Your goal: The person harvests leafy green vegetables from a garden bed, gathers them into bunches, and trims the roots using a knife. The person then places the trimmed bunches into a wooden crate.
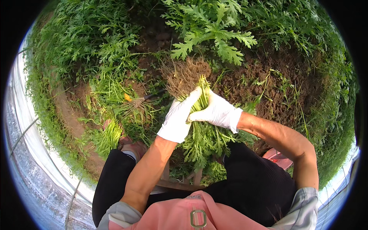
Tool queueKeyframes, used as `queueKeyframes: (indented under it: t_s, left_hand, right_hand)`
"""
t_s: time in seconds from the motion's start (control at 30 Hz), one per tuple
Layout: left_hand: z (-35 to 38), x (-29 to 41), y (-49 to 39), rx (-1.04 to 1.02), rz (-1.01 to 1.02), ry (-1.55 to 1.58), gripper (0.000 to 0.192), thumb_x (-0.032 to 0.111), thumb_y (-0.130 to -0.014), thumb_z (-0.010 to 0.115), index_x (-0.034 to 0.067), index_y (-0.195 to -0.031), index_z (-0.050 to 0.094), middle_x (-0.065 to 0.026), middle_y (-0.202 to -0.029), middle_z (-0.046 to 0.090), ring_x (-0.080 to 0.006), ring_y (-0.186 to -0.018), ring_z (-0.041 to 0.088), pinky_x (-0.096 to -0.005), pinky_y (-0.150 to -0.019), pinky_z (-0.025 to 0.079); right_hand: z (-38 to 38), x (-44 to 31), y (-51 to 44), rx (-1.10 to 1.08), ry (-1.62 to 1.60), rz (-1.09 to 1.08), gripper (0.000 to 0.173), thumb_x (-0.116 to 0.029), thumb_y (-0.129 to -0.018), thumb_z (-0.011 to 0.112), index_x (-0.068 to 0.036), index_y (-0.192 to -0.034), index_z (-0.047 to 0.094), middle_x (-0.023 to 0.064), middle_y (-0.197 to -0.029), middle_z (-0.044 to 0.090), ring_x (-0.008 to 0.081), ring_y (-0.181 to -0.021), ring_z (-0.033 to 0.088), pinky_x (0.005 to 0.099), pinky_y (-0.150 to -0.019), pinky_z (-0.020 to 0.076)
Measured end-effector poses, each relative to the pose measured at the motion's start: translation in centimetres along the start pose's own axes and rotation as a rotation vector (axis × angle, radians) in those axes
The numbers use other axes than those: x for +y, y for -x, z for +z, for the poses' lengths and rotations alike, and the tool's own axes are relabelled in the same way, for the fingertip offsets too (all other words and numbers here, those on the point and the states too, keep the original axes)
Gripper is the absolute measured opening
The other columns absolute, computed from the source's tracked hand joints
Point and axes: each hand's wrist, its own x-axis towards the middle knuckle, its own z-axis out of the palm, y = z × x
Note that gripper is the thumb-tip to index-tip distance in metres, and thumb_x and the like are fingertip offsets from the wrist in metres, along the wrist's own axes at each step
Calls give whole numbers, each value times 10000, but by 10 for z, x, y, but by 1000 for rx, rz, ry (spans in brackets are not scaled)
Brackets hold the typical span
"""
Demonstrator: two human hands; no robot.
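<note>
A bunch of leafy greens with lobed leaves point(198, 143), which look like garland chrysanthemum, is gripped between my two white-gloved hands. My left hand point(178, 116) wraps the stems from the left, beside a thick tangle of brown roots point(185, 76). Closed around the same stems from the right is my right hand point(217, 110), its thumb lying across them. Pale green stem ends point(203, 82) stick up between the hands, and the leaves hang down over my lap. Which stems carry the roots is hidden by my left hand.
A bundle of cut stems point(110, 136) lies by my left foot. Near it, a dark handle point(153, 94) and an orange thing point(127, 97) rest among loose greens. Standing plants point(212, 31) rise ahead, with bare soil point(279, 89) at right. Below me is a wooden seat frame point(181, 185).
</note>
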Motion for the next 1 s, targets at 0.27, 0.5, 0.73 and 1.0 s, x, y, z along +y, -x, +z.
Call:
queueKeyframes:
  t_s: [0.27, 0.5, 0.73, 1.0]
  left_hand:
    - [34, 34, 24, -242, -102, -202, 369, 9, -912, 634, -49, -1271, 567, -118, -1179, 657, -197, -1035, 656, -323, -905, 536]
    - [48, 36, 68, -225, 92, -653, 552, 105, -839, 764, -36, -1315, 523, -111, -1218, 639, -186, -1076, 634, -343, -989, 489]
    - [-2, 15, 102, -230, 142, -588, 574, 115, -891, 692, 58, -1426, 491, -73, -1369, 572, -176, -1248, 542, -338, -1084, 404]
    - [-22, -8, 110, -143, 316, -452, 496, 244, -970, 586, -21, -1383, 511, -100, -1325, 591, -192, -1223, 548, -338, -1080, 392]
  right_hand:
    - [-7, -7, 11, 19, -8, -155, 565, -141, -731, 863, -21, -1205, 580, 52, -1091, 683, 122, -966, 624, 290, -870, 511]
    - [20, -14, 47, 376, 53, -559, 646, -435, -723, 776, 13, -1139, 569, 226, -1019, 675, 353, -926, 657, 392, -837, 511]
    - [74, -7, 73, 258, 235, -402, 697, -458, -679, 783, 74, -1070, 561, 247, -909, 671, 374, -856, 681, 403, -752, 542]
    - [84, -19, 77, 225, 751, -453, 1002, -578, -694, 783, -15, -1439, 420, 185, -925, 695, 363, -883, 690, 593, -927, 446]
